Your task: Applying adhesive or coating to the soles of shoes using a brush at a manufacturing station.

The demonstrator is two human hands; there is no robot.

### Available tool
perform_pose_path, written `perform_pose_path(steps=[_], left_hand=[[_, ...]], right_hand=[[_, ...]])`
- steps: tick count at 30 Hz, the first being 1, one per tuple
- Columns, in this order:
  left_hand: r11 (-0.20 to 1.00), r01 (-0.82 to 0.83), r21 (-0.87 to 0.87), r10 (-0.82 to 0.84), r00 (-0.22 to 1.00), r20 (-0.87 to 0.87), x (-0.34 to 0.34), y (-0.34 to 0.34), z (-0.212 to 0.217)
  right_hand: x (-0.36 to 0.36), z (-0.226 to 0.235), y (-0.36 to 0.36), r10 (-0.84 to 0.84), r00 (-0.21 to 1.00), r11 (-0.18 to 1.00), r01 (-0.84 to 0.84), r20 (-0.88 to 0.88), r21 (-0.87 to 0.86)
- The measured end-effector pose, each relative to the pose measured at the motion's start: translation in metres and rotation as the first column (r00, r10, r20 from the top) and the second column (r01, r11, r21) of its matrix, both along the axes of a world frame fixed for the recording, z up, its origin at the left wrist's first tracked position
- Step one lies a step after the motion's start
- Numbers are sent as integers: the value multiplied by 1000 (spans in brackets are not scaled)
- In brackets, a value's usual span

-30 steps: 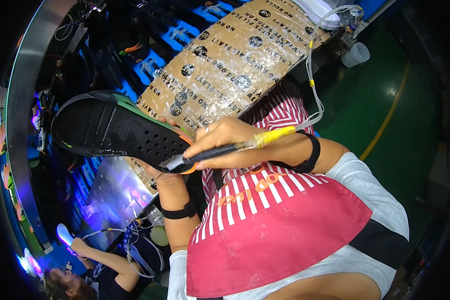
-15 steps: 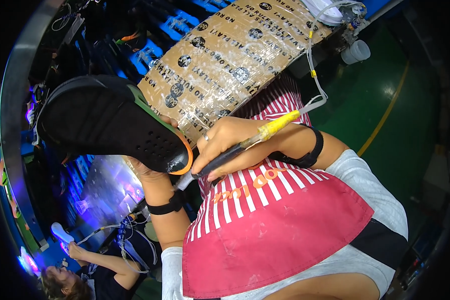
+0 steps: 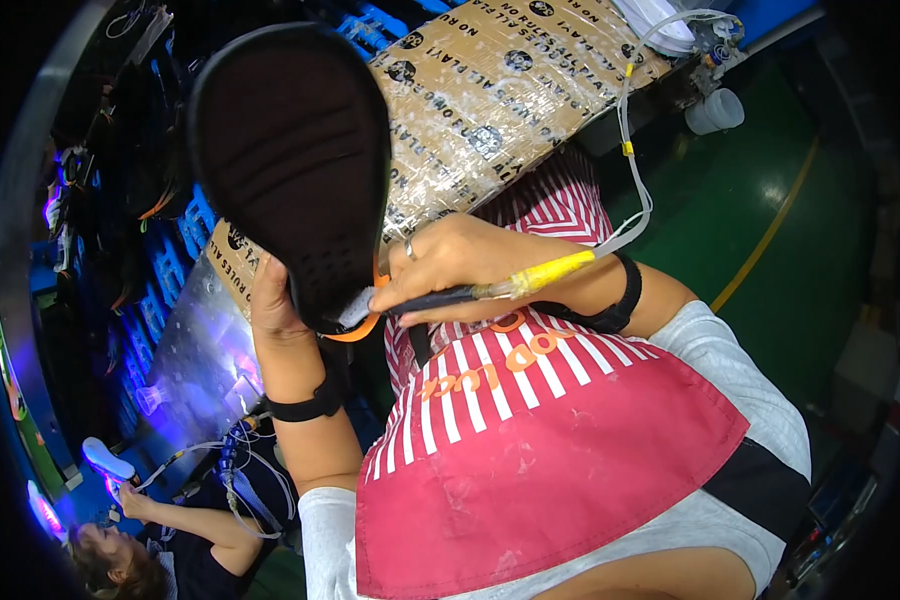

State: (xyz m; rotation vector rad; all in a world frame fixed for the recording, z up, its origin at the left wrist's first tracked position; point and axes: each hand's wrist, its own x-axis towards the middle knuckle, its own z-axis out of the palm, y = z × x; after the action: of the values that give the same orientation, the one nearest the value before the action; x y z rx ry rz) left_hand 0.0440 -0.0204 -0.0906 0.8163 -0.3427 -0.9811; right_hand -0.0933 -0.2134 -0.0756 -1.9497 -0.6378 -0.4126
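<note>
A black shoe sole (image 3: 290,150) with an orange rim at its near end stands tilted in front of me, its perforated inner face toward me. My left hand (image 3: 278,300) grips its near left edge with the thumb showing; the other fingers are hidden behind it. In my right hand (image 3: 450,262) is a glue brush (image 3: 452,298) with a dark handle, yellow tape and a tube running from its end. The brush's pale bristles lie against the sole's near end, next to the orange rim.
Film-covered, printed cardboard (image 3: 480,110) lines the worktable beyond my hands. A white sole (image 3: 660,25) lies at its far right, above a white cup (image 3: 715,112). Blue racks (image 3: 175,255) run along the left. At lower left, a co-worker's hand (image 3: 135,500) holds a pale sole.
The sole has swung more upright, its far end moving up and right. The brush has moved up from beside the sole's near end onto its inner face.
</note>
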Motion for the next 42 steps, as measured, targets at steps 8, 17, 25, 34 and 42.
perform_pose_path(steps=[8,17,25,34,42], left_hand=[[976,80,203,-107,986,127,8,-1,12],[900,190,393,-272,948,166,7,-10,26],[802,276,530,-405,903,144,6,-22,33],[779,268,567,-409,902,135,6,-21,28],[925,-39,377,91,989,-119,7,-10,-6]], right_hand=[[-2,8,-4,229,969,969,-218,-89,116],[-2,6,-7,253,967,966,-253,-13,-44],[1,-9,3,126,991,990,-123,49,-63],[-2,-6,-6,198,980,980,-197,-24,36],[-7,5,-22,186,972,977,-166,-146,136]])
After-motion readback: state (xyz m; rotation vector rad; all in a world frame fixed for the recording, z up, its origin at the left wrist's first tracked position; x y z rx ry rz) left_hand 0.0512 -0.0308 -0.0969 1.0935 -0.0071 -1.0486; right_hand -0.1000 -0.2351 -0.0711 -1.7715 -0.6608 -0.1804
